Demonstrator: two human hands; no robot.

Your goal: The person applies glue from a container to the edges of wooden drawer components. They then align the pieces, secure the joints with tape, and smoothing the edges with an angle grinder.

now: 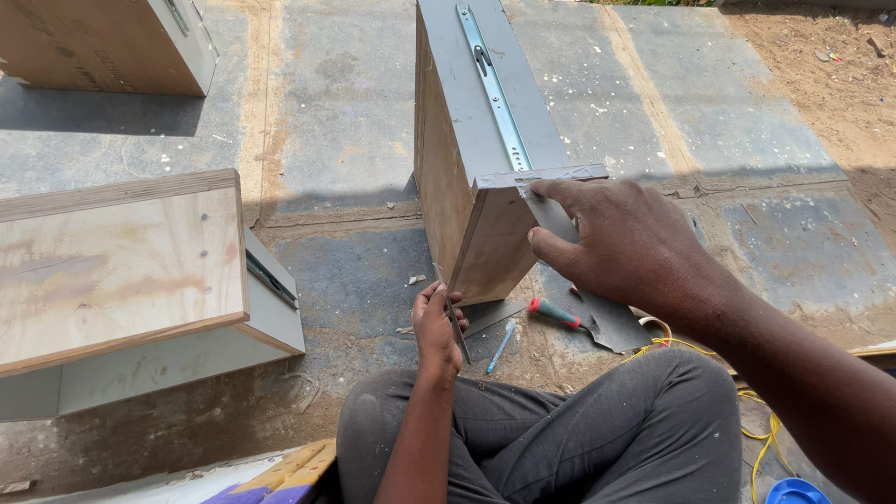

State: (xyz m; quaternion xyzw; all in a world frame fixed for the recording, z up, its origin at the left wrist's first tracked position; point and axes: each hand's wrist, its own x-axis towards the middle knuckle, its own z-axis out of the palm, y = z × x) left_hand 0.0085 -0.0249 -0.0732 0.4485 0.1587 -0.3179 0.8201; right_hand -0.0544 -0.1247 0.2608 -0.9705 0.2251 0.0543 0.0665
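While the right hand [627, 245] presses a grey laminate strip [560, 224] flat against the upright plywood drawer box [467, 177] on the floor, its fingers spread to steady it, the left hand [437, 327] closes around a thin blade [457, 329] at the lower edge.

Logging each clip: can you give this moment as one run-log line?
left hand: holds thin blade at drawer box's lower edge | right hand: presses grey sheet on drawer box | screwdriver: on ground

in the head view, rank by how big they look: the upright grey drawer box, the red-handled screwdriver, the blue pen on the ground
1. Upright grey wooden drawer box
2. Red-handled screwdriver
3. Blue pen

The last two look close; the screwdriver's tip is hidden.
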